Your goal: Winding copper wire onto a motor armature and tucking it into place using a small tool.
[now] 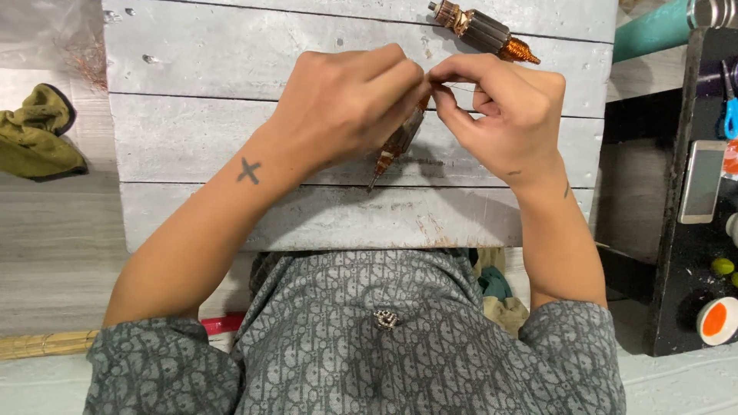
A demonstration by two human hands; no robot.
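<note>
Centrally, one grey plank board point(231, 138) is seen, made of four planks laid side by side, with its near edge just above the person's grey patterned shirt point(361, 346). Two hands are counted over it: the left hand point(346, 104) is curled shut, its fingertips pinched together at the top, and the right hand point(503, 115) is likewise closed, thumb and forefinger pressed against the left fingertips; whether something thin is nipped between them cannot be told. Two motor armatures are counted. One armature point(396, 146) is held under the left palm, tilted, its copper end and shaft tip pointing down toward the near planks, most of it hidden by the hand. A second armature point(483, 31) is left lying on the far planks, just beyond the right knuckles and apart from them. To the left, one olive rag point(38, 134) is laid on the floor, well apart from the board, and a tuft of copper wire point(84, 65) is seen near the far left corner. To the right, a black stand point(676, 230) is placed close beside the board's edge, with one phone point(701, 180), one orange-and-white roll point(719, 319) and a teal pipe point(653, 31) above it. Open board is left on the left half and along the near planks; the right side is hemmed in by the stand.
</note>
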